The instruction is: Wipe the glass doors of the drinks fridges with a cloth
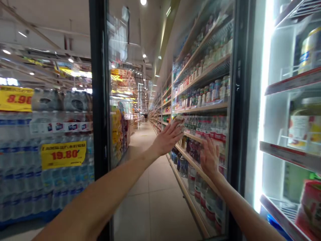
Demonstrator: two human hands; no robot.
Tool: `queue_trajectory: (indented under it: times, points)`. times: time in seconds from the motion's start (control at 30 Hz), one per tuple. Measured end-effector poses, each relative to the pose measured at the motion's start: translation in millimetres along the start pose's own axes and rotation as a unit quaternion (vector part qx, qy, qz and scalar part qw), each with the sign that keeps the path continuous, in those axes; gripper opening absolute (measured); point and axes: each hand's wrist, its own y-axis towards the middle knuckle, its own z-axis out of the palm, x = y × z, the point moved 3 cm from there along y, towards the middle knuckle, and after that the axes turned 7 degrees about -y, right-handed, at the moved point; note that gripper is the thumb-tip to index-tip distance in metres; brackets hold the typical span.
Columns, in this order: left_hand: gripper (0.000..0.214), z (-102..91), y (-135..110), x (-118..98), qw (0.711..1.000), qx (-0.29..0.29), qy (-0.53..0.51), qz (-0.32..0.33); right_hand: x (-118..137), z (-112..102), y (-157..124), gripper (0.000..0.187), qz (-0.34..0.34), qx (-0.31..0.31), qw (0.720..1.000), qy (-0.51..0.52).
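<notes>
While standing near, between bottle packs (22,160) at left and lit shelves (294,79) at right: glass door (162,100) in the head view.
Probably heavy but easy-swinging, stiff, slick, breakable; best held by the dark frame (99,100). Left hand (168,139): fingers outstretched, slightly apart, pale blurred patch (179,121) at the tips, cannot tell what. Right hand (210,156): fingers loosely apart, facing the glass door, cannot tell whether touching.

From the wearer's head, the camera faces a nearby glass door (160,100).
</notes>
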Motion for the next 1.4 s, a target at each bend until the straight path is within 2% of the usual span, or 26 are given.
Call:
queue_trajectory:
  times: [0.03, 0.13, 0.2, 0.27, 0.37, 0.43, 0.47, 0.57, 0.63, 0.67, 0.77, 0.83, 0.9, 1.0, 1.07, 1.13, 1.23, 1.3, 1.33, 1.4]
  points:
    - [0.04, 4.2, -1.5, -6.5, 1.0, 0.006, -0.01, 0.017, -3.6, -0.3, -1.8, 0.055, 0.001, 0.001, 1.0, -0.002]
    - [0.038, 21.1, -15.5, -34.1, 0.984, 0.062, -0.053, 0.157, -14.2, -0.1, -10.7, 0.054, 0.015, 0.023, 1.0, -0.008]
    - [0.037, 27.2, -16.7, -43.0, 0.968, 0.083, -0.073, 0.224, -21.3, -0.5, -17.3, 0.053, 0.027, 0.043, 0.999, -0.013]
    - [0.036, 26.4, -1.7, -39.4, 0.975, 0.062, -0.071, 0.203, -29.6, -3.0, -21.9, 0.053, 0.041, 0.054, 0.997, -0.024]
    - [0.037, 22.1, 30.6, -27.8, 0.998, -0.007, -0.035, 0.06, -43.6, -9.9, -23.7, 0.053, 0.057, 0.049, 0.996, -0.046]
    - [0.036, 25.8, 40.0, -32.6, 0.999, -0.028, -0.022, 0.017, -53.3, -14.6, -24.3, 0.053, 0.066, 0.044, 0.995, -0.057]
    - [0.035, 30.4, 40.0, -40.5, 0.999, -0.021, -0.027, 0.038, -58.0, -16.5, -25.3, 0.052, 0.07, 0.047, 0.995, -0.062]
    - [0.034, 47.3, 32.8, -68.6, 0.981, 0.041, -0.062, 0.179, -70.9, -20.7, -31.9, 0.05, 0.079, 0.056, 0.992, -0.076]
    - [0.033, 52.4, 39.0, -75.2, 0.971, 0.069, -0.075, 0.214, -78.5, -23.1, -37.7, 0.049, 0.08, 0.057, 0.992, -0.081]
    - [0.033, 52.0, 48.6, -73.1, 0.976, 0.066, -0.076, 0.195, -82.2, -24.3, -40.2, 0.049, 0.082, 0.057, 0.992, -0.082]
    - [0.036, 45.0, 88.9, -58.0, 0.997, 0.009, -0.059, 0.056, -92.3, -28.7, -43.5, 0.048, 0.097, 0.047, 0.991, -0.083]
    - [0.037, 45.4, 105.3, -58.7, 0.998, -0.015, -0.054, 0.013, -97.8, -32.0, -42.7, 0.048, 0.106, 0.04, 0.99, -0.084]
    - [0.037, 55.1, 103.6, -76.1, 0.997, 0.004, -0.061, 0.052, -102.4, -35.7, -41.5, 0.048, 0.114, 0.034, 0.989, -0.087]
    - [0.032, 78.8, 78.7, -114.2, 0.977, 0.07, -0.081, 0.183, -108.6, -40.8, -42.0, 0.047, 0.123, 0.032, 0.988, -0.09]
    - [0.028, 89.4, 68.8, -128.6, 0.962, 0.095, -0.09, 0.24, -112.7, -43.4, -44.1, 0.048, 0.125, 0.037, 0.988, -0.088]
    - [0.029, 91.0, 76.0, -128.2, 0.962, 0.094, -0.093, 0.237, -117.1, -45.4, -46.2, 0.048, 0.13, 0.043, 0.987, -0.09]
    - [0.034, 83.7, 101.0, -114.3, 0.984, 0.055, -0.09, 0.144, -122.2, -47.5, -47.1, 0.049, 0.134, 0.036, 0.986, -0.095]
    - [0.034, 81.9, 104.4, -114.1, 0.988, 0.047, -0.092, 0.118, -123.9, -48.0, -46.9, 0.049, 0.134, 0.029, 0.986, -0.095]
    - [0.032, 83.5, 99.2, -119.3, 0.984, 0.057, -0.096, 0.141, -124.2, -47.9, -46.9, 0.049, 0.132, 0.027, 0.986, -0.094]
    - [0.025, 90.2, 79.0, -134.2, 0.962, 0.095, -0.107, 0.232, -124.1, -47.6, -48.1, 0.049, 0.132, 0.025, 0.987, -0.089]
